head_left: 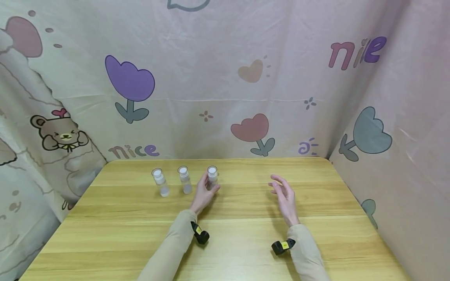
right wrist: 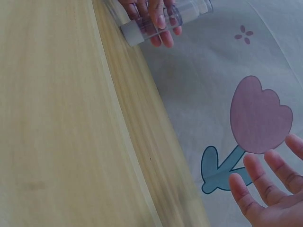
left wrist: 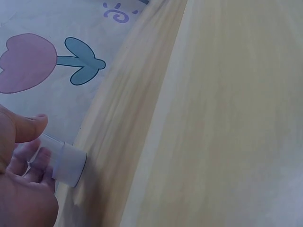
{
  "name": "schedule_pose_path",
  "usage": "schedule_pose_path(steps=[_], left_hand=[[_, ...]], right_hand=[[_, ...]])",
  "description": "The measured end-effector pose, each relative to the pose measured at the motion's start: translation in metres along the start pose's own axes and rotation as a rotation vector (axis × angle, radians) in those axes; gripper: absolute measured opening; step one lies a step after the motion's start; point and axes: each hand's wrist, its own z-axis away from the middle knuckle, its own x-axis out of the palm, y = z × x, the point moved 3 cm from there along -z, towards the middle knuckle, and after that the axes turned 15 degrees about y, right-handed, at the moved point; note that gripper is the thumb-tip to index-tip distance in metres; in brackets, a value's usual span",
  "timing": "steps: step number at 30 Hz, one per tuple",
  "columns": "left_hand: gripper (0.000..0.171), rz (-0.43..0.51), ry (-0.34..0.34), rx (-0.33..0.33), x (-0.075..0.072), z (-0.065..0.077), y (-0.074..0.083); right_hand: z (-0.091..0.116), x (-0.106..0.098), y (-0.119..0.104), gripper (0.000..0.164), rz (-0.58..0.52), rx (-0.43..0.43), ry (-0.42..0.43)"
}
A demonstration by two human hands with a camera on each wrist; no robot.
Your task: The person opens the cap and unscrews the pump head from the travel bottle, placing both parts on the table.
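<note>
Three small clear pump bottles with white bases and white tops under clear caps stand upright in a row on the wooden table: a left bottle, a middle bottle and a right bottle. My left hand holds the right bottle, with fingers and thumb around its clear body. In the left wrist view its white base shows beyond the fingertips. The right wrist view shows that bottle upright at the table. My right hand hovers over the right side of the table, fingers loosely spread, holding nothing.
The wooden table ends at the back against a printed cloth with flowers and letters. Cloth also hangs along the left and right sides. A small black camera sits on each wrist.
</note>
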Motion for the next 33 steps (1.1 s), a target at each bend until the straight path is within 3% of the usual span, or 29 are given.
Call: schedule_pose_path(steps=[10,15,19,26,33], left_hand=[[0.045,-0.002,-0.009,0.005,-0.001,0.001,0.002],[0.042,-0.012,-0.011,-0.004,-0.002,0.003,0.002],[0.043,0.002,-0.024,0.02,-0.003,0.008,0.005],[0.05,0.049,-0.083,0.041,-0.009,0.023,0.026],[0.047,0.033,-0.189,0.084,-0.016,0.043,0.049]], right_hand=[[0.003,0.0,-0.007,0.035,0.009,0.044,-0.014],[0.008,0.001,-0.022,0.034,0.014,0.022,-0.012],[0.008,0.001,-0.021,0.035,0.014,0.02,-0.016],[0.002,0.001,-0.003,0.033,0.004,0.032,-0.012],[0.003,0.003,-0.002,0.036,-0.01,0.004,-0.014]])
